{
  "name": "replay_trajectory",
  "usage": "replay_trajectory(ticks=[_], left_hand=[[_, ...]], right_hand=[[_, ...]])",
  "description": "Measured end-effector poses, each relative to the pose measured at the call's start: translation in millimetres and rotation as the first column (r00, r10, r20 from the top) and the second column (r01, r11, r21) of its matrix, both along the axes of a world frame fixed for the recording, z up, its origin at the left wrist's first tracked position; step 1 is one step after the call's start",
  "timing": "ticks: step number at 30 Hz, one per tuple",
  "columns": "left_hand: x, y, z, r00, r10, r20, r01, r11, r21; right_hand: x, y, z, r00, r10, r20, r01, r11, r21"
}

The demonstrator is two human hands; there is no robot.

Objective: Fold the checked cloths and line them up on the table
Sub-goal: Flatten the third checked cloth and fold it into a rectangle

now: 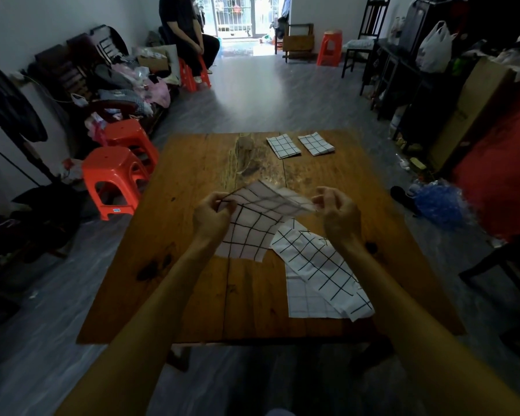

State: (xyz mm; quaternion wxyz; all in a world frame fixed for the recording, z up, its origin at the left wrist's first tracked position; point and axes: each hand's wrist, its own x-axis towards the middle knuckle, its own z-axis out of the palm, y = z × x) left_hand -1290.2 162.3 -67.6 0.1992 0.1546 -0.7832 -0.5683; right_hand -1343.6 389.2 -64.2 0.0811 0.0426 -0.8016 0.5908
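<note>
A white cloth with black checks (252,223) hangs over the middle of the wooden table (192,280), its upper part blurred and its lower edge on the wood. My left hand (212,216) pinches its top left corner. My right hand (336,213) pinches its top right corner. Another checked cloth (318,271) lies unfolded and rumpled on the table, to the right below my right forearm. Two folded checked cloths sit side by side at the far right of the table, one (283,146) left of the other (316,144).
Two orange stools (114,178) stand left of the table beside a fan. A person sits on another orange stool (192,76) at the back. A dark chair (505,265) and blue plastic (439,202) are on the floor to the right.
</note>
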Motion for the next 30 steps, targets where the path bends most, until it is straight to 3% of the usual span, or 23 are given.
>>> replay_trajectory(ticks=[4,9,12,16,21,30], left_hand=[[3,-3,1,0.998,0.028,0.062,-0.048,0.935,0.352],[7,6,6,0.994,-0.094,0.053,0.054,0.859,0.509],[10,9,6,0.989,-0.144,0.027,0.102,0.808,0.581],[13,4,7,0.985,-0.172,-0.002,0.138,0.785,0.604],[11,2,8,0.987,-0.159,-0.008,0.133,0.791,0.597],[6,-8,4,0.985,-0.169,-0.033,0.161,0.841,0.517]], right_hand=[[-1,3,-11,0.993,0.019,0.119,-0.013,0.998,-0.054],[9,-14,-16,0.942,0.254,0.221,-0.235,0.966,-0.108],[11,-25,-14,0.913,0.31,0.266,-0.26,0.943,-0.206],[4,-20,-14,0.923,0.263,0.281,-0.175,0.937,-0.303],[3,-11,-9,0.901,0.34,0.271,-0.228,0.9,-0.372],[2,-5,-4,0.928,0.332,0.169,-0.237,0.876,-0.42]])
